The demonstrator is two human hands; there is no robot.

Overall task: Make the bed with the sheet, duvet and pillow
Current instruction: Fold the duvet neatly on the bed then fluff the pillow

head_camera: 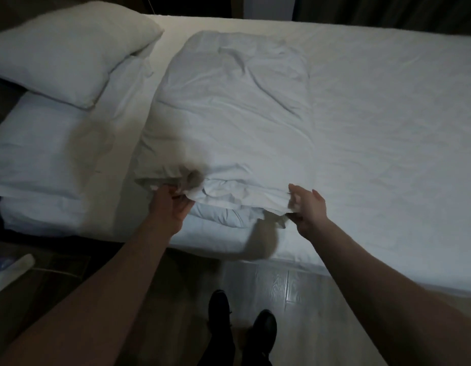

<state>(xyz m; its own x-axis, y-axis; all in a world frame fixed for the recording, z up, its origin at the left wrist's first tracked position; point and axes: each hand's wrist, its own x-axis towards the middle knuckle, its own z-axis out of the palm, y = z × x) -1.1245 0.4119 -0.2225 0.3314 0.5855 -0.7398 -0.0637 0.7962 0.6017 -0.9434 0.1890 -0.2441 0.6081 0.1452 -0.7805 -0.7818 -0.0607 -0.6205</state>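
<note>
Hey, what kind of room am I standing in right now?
Most likely a bedroom, perhaps a hotel room. There is a bed with white linen, a pillow at its head, a folded duvet lying on it, and wood-look flooring.

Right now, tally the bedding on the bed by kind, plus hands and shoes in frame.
Pillow: 1
Folded duvet, gripped at its near edge by left hand and right hand: 1
Sheet covering the mattress: 1
Folded white bedding under the pillow, kind unclear: 1
Hands: 2
Dark shoes: 2
Total: 8
</note>
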